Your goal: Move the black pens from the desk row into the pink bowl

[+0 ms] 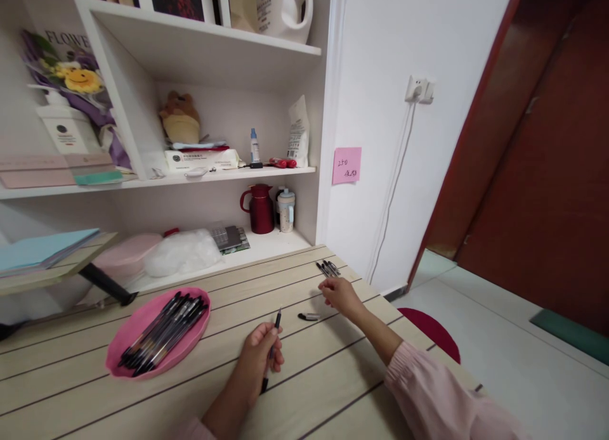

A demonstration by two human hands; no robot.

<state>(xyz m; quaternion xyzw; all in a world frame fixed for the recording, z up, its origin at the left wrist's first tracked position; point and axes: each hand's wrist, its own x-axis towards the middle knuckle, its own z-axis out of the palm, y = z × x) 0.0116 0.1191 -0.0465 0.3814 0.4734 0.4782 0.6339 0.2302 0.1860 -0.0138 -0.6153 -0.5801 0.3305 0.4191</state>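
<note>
My left hand [264, 351] is closed around a black pen [273, 348] that has no cap on, its tip pointing up and away from me. My right hand [340, 295] is above the table, fingers loosely bent and apart, with nothing visible in them. Just beyond its fingertips lies a small group of black-and-clear pen caps [328, 268]. A single pen cap [309, 316] rests on the table between my two hands. To the left, a pink oval tray [114, 350] holds many black pens [164, 332] lying lengthwise.
The slatted wooden table [228, 294] meets a white shelf unit at the back. On its lowest shelf are a red jug [261, 210], a pale cup [286, 210] and a plastic bag [183, 253]. A raised stand [57, 262] juts in from the left. A red round seat [431, 332] is at right.
</note>
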